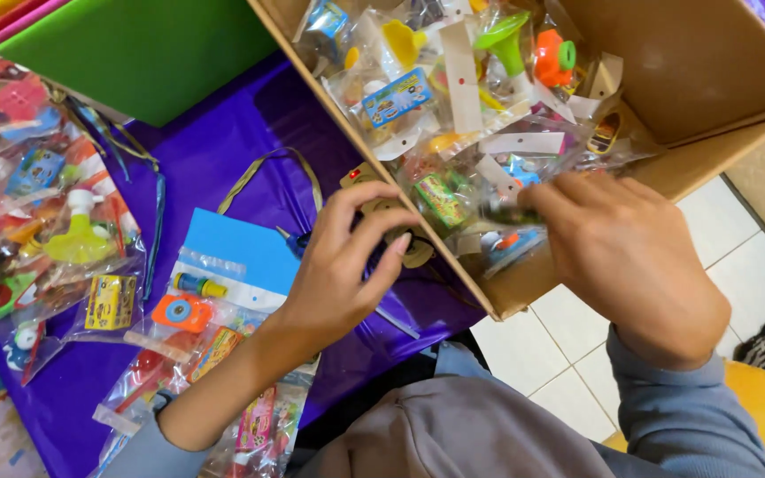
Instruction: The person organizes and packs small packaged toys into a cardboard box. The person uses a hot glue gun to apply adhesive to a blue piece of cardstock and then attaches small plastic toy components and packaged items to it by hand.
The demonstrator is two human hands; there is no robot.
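A single head-mounted camera looked steeply downward from close range. The view faced forward over the wearer's grey sleeves, onto the purple-covered desk (223,150) at left and the open cardboard box (692,80) at upper right. Tiled floor (560,345) appeared at lower right. No second view was provided.

White tiled floor (568,354), purple table cover (214,150)

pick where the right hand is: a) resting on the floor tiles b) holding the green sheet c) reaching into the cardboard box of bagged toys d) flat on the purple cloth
c, the right hand reaches over the edge of the cardboard box, fingers among the bagged toys.
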